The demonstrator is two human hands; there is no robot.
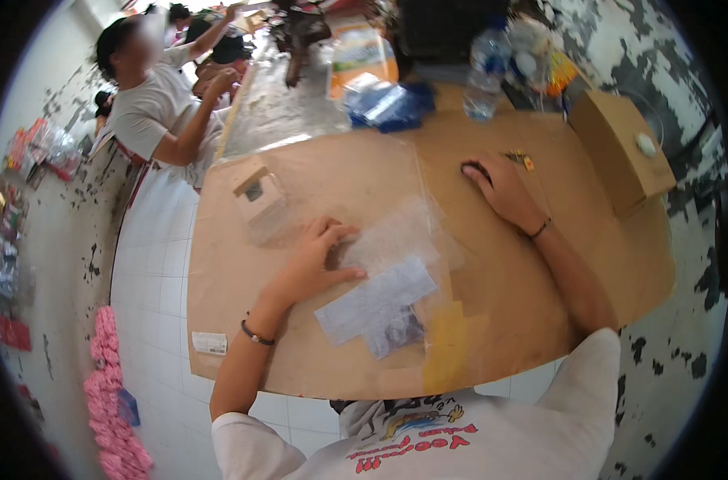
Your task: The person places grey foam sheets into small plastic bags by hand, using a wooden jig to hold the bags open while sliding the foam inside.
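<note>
My left hand (320,260) lies on the brown board-covered table with thumb and fingers apart. Its fingertips are at the edge of some clear plastic bags (400,232), and nothing shows gripped between them. Farther right, my right hand (504,188) rests on the table with its fingers curled on a small black thing (469,166), perhaps ring-shaped; the fingers partly hide it. Beside that hand lies a small yellow and red item (527,160). Pale printed paper slips (377,300) overlap near my left hand, close to a yellow patch (445,344) on the board.
An open small carton (260,192) in clear plastic stands at the left. Along the back are blue plastic packets (389,106), a water bottle (485,76) and an orange package (362,60). A cardboard box (620,148) stands at the right. Another person (160,104) sits at far left.
</note>
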